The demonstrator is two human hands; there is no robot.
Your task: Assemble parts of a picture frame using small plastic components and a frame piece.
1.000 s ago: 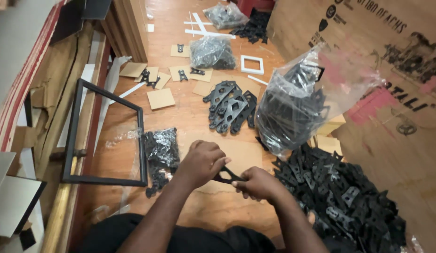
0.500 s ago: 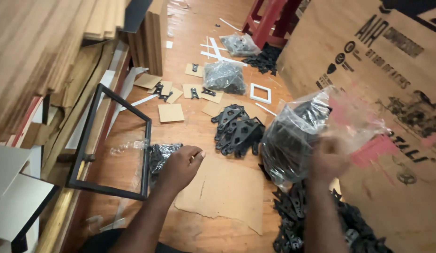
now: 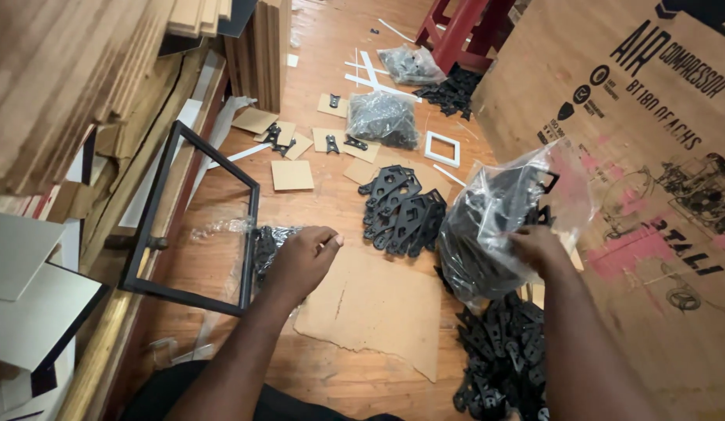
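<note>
Head view: hands over black metal parts on wooden floor.
Right hand at 3 o'clock, closed on clear plastic bag full of black brackets, bag's long axis tilted toward 1 o'clock, mouth uppermost. Left hand at centre, fingers curled, grip not discernible, beside small bag of parts. Black frame at 9 o'clock; cardboard sheet between hands; loose bracket pile at 12 o'clock.

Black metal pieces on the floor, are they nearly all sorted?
Done: one row of black brackets lies neatly laid out. In hand: the right hand reaches into a clear plastic bag of brackets; the left hand is by a smaller bag. Left: a loose pile and unopened bags.
</note>
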